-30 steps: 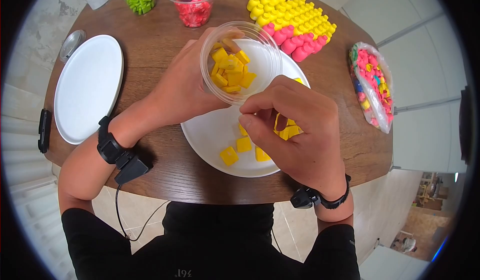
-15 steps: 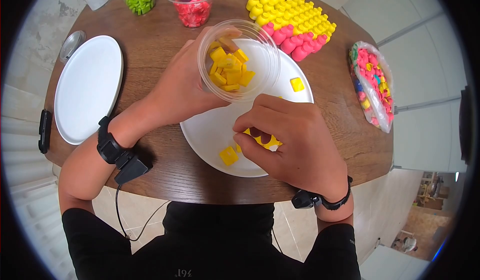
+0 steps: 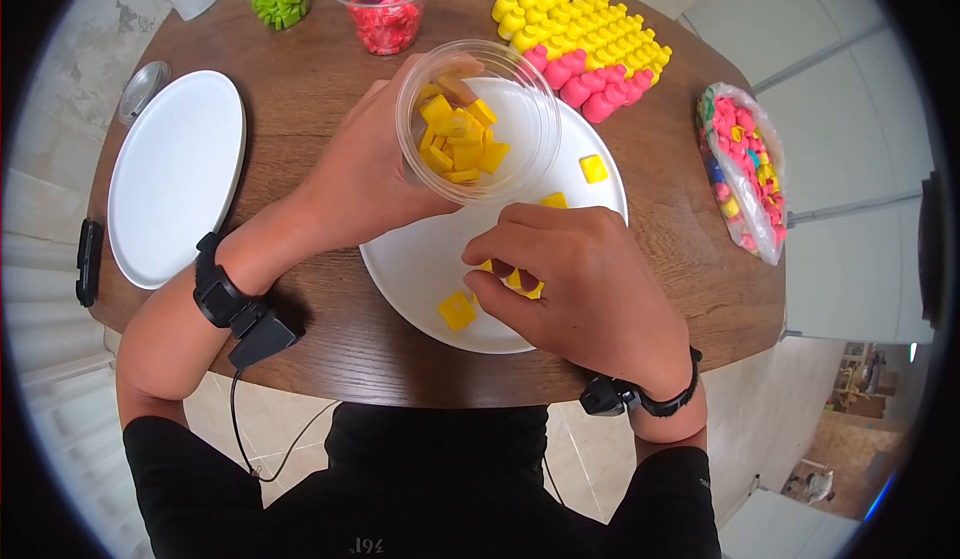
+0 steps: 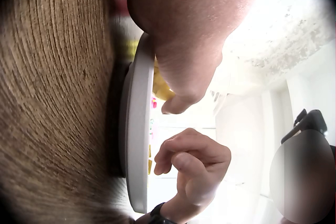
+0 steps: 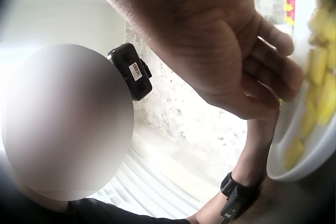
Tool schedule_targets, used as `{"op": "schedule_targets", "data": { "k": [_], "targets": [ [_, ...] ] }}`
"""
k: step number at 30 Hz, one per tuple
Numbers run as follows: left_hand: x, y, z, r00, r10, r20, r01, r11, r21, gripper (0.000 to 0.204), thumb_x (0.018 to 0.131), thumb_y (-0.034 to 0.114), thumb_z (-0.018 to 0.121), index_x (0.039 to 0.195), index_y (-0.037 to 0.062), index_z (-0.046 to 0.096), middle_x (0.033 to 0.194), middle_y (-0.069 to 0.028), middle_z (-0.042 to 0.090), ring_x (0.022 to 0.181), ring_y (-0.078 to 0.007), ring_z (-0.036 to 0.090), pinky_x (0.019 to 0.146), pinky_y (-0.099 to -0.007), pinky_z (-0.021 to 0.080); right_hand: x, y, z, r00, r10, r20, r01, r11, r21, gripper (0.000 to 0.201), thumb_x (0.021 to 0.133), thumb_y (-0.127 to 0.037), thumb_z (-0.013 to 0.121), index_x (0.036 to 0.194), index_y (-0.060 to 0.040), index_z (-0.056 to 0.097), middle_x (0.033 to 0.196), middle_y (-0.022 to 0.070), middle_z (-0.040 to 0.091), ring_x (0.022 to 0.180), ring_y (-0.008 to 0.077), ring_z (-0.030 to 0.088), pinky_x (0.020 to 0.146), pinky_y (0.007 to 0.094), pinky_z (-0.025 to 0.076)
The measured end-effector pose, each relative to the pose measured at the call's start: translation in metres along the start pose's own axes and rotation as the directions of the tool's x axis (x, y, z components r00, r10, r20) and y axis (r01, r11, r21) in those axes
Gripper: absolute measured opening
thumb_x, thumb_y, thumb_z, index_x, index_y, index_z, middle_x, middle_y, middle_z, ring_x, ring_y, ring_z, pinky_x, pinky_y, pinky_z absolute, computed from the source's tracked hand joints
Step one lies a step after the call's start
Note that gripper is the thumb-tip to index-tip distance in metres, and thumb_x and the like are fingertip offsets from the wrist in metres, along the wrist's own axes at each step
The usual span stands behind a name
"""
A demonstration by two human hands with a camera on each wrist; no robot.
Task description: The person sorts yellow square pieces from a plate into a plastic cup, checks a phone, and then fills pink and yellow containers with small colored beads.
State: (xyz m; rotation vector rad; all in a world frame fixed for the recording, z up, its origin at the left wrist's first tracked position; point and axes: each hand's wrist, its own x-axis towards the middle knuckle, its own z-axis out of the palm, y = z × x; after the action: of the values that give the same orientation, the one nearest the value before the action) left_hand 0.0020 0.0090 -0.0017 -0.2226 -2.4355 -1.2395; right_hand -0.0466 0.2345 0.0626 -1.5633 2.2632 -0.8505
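Note:
My left hand [image 3: 375,159] grips a clear plastic cup [image 3: 530,129] from its left side, over the back of a round white plate [image 3: 405,274]. Flat yellow square pieces [image 3: 462,139] lie in the cup, whose mouth faces up toward the head camera. Just in front of the cup, my right hand [image 3: 600,289] hovers low over the plate, fingers bent loosely and thumb apart from the forefinger. Loose yellow pieces [image 3: 457,310] are spread on the plate around and under it; the hand hides some. In the right wrist view, its fingers [image 5: 286,77] hang beside several yellow pieces [image 5: 320,71].
Another white plate [image 3: 175,179] lies at left. Cups of green pieces [image 3: 280,1] and red pieces [image 3: 388,25] stand at the back. Yellow and pink small bottles [image 3: 585,34] stand in rows at back right; a plastic bag of colourful parts [image 3: 745,169] sits at the right edge.
My right hand has come down from beside the cup's rim toward the plate, and its thumb and forefinger have spread apart. The left hand and cup have barely moved.

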Motion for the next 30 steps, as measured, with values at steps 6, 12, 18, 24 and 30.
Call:
{"op": "schedule_targets", "data": {
  "k": [6,12,18,24,30],
  "targets": [
    [-0.0003,-0.0014,0.0007,1.0,0.025,-0.007,-0.025,1.0,0.002,0.083,0.068,0.009,0.092,0.142,0.0058,0.055,0.137,-0.0085,0.06,0.134,-0.0242,0.054,0.115,-0.0374,0.042,-0.0016,0.0009,-0.0017,0.999,0.04,0.023,-0.039,0.998,-0.054,0.014,0.082,-0.01,0.074,0.093,-0.002,0.07,0.089,0.0141,0.067,0.082,0.0365,0.069,0.073,0.0472,0.054],
    [-0.0003,-0.0028,0.0012,0.999,0.039,-0.019,-0.039,0.999,0.019,0.084,0.069,0.011,0.093,0.143,0.0059,0.054,0.135,-0.0085,0.061,0.133,-0.0235,0.056,0.114,-0.0375,0.043,-0.0026,-0.0002,-0.0025,0.998,0.021,0.066,-0.014,0.994,-0.105,0.018,0.08,-0.006,0.072,0.098,-0.0019,0.068,0.094,0.015,0.065,0.087,0.0374,0.069,0.076,0.0481,0.053],
    [0.0002,-0.0001,0.0006,1.0,0.015,-0.019,-0.015,1.0,0.013,0.08,0.07,0.013,0.094,0.14,0.0062,0.057,0.139,-0.009,0.06,0.131,-0.0238,0.057,0.113,-0.0371,0.045,-0.0007,-0.0028,-0.0047,0.994,0.101,0.04,-0.095,0.987,-0.127,0.029,0.078,-0.008,0.081,0.106,-0.008,0.075,0.103,0.0109,0.073,0.088,0.0311,0.073,0.078,0.0408,0.059],
    [0.0004,-0.001,0.0013,0.999,0.024,-0.023,-0.023,0.999,0.024,0.074,0.069,0.013,0.095,0.134,0.0059,0.06,0.144,-0.0098,0.058,0.133,-0.0245,0.057,0.113,-0.0376,0.045,-0.0007,0.0,-0.0023,0.995,0.092,-0.025,-0.095,0.986,-0.134,0.031,0.079,-0.009,0.082,0.109,-0.0078,0.076,0.107,0.0121,0.072,0.088,0.0311,0.074,0.079,0.0407,0.059],
    [0.0,-0.0017,0.0012,1.0,0.013,-0.016,-0.013,1.0,-0.012,0.078,0.068,0.01,0.093,0.137,0.0061,0.058,0.14,-0.0087,0.059,0.134,-0.0242,0.055,0.114,-0.0375,0.044,-0.0008,0.003,-0.003,0.99,0.134,-0.047,-0.141,0.958,-0.25,0.035,0.078,-0.009,0.081,0.112,-0.0066,0.076,0.112,0.0119,0.071,0.095,0.0328,0.073,0.084,0.043,0.058]
  ]
}}
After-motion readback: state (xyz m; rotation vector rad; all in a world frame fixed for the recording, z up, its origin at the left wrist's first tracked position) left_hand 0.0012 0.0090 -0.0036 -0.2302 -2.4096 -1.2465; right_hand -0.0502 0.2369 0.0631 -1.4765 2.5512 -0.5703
